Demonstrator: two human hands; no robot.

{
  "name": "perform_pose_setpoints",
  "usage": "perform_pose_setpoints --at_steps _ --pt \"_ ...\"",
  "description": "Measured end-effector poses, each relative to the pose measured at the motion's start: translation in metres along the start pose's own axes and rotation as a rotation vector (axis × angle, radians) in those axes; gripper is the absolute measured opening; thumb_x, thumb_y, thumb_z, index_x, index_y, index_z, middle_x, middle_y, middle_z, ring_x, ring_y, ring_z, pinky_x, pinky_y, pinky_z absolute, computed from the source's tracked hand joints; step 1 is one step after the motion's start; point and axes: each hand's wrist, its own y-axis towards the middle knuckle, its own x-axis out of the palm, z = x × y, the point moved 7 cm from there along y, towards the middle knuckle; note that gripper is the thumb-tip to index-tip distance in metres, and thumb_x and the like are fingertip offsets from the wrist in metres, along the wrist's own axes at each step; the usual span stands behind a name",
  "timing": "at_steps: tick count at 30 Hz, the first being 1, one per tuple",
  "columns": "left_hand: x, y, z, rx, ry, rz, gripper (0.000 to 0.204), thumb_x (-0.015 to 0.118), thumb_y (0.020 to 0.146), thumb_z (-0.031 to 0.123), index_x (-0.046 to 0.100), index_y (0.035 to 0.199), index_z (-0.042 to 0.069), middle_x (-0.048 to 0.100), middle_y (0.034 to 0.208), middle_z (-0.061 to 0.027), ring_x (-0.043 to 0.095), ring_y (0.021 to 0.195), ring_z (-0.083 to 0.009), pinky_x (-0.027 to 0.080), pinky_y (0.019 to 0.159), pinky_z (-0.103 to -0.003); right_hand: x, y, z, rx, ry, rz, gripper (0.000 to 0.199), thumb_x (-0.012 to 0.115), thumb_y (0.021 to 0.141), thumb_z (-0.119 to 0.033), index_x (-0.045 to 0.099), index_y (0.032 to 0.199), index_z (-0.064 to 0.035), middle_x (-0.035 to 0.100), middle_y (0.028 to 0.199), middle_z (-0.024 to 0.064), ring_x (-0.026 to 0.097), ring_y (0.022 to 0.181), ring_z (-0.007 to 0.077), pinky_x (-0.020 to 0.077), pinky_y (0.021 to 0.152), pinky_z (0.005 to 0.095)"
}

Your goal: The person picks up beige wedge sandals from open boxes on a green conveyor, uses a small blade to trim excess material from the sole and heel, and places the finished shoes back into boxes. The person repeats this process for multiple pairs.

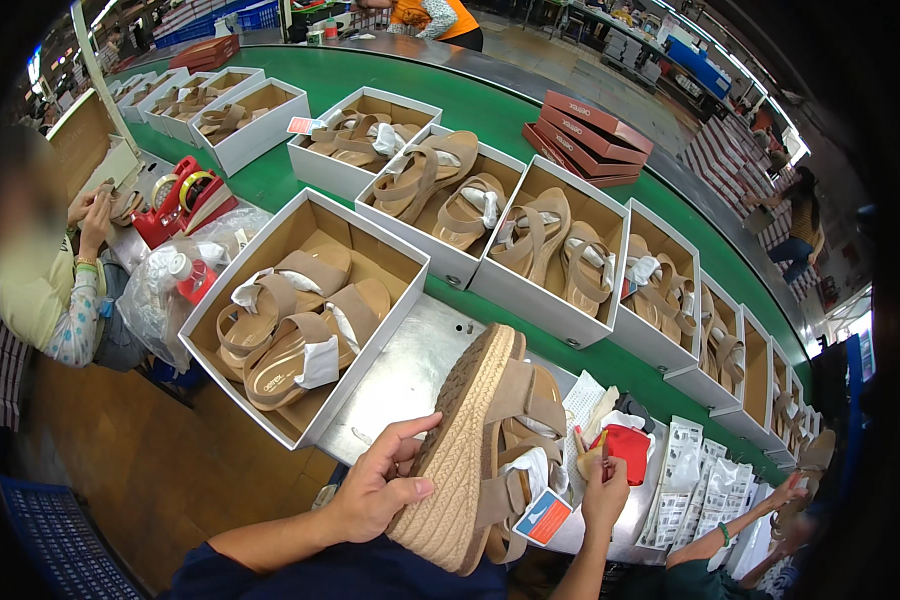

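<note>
Taupe-strapped wedge sandal with braided tan sole [452, 460] is tilted at the frame's lower centre, apparently at a checking or touch-up step; any next move calls for steady support. Left-hand fingers [413, 426] curl round and clamp its sole; right-hand fingers [616, 488] seem pinched on a small yellowish-tan item [590, 463], kind unclear.

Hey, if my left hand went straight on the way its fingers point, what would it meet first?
The beige wedge sandal: your left hand already seems to touch its woven side. Depth beyond that is unclear.
</note>
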Motion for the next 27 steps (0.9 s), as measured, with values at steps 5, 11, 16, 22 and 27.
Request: perform_pose_setpoints --at_steps 5,11,16,22,27 --pt "-0.004 0.008 0.002 -0.120 -0.140 -0.175 0.068 0.059 0.092 0.013 0.029 0.152 0.003 0.060 0.120 -0.0171 0.058 0.109 -0.0182 0.046 0.095 -0.032 -0.005 0.023 -0.055 0.071 0.606 -0.187 0.021 0.052 0.104 -0.021 0.052 0.091 -0.0044 0.052 0.074 -0.0005 0.045 0.060 0.0070 0.0375 0.056 0.0246" --pt "0.004 0.005 0.013 -0.130 -0.141 -0.251 0.070 0.062 0.090 0.012 0.030 0.152 0.003 0.059 0.123 -0.0171 0.059 0.111 -0.0193 0.046 0.096 -0.033 -0.016 0.015 -0.179 -0.086 0.909 -0.351 0.022 0.055 0.101 -0.017 0.056 0.118 -0.0022 0.062 0.097 0.0019 0.045 0.065 0.0028 0.0392 0.059 0.0186" --pt "0.002 0.005 0.009 -0.142 0.003 -0.170 0.072 0.065 0.088 0.008 0.031 0.151 0.003 0.057 0.129 -0.0168 0.058 0.115 -0.0200 0.046 0.098 -0.033 -0.001 0.018 -0.173 -0.115 0.773 -0.310 0.026 0.061 0.098 -0.017 0.060 0.119 -0.0006 0.064 0.100 0.0046 0.050 0.071 0.0055 0.0425 0.062 0.0221" --pt "-0.018 0.002 0.011 -0.028 0.013 0.007 0.074 0.065 0.082 0.014 0.034 0.148 0.001 0.063 0.120 -0.0187 0.064 0.107 -0.0223 0.050 0.094 -0.033 -0.004 0.035 -0.076 -0.181 -0.019 -0.016 0.027 0.068 0.090 -0.025 0.064 0.105 -0.0025 0.063 0.093 0.0167 0.064 0.084 0.0347 0.0500 0.073 0.0439" --pt "-0.023 0.009 -0.001 -0.053 0.034 0.018 0.073 0.061 0.082 0.010 0.033 0.148 0.000 0.062 0.121 -0.0203 0.064 0.106 -0.0211 0.050 0.093 -0.032 -0.007 0.010 -0.010 -0.006 -0.163 -0.030 0.030 0.068 0.089 -0.029 0.064 0.106 -0.0038 0.063 0.096 0.0168 0.064 0.088 0.0386 0.0497 0.075 0.0481"
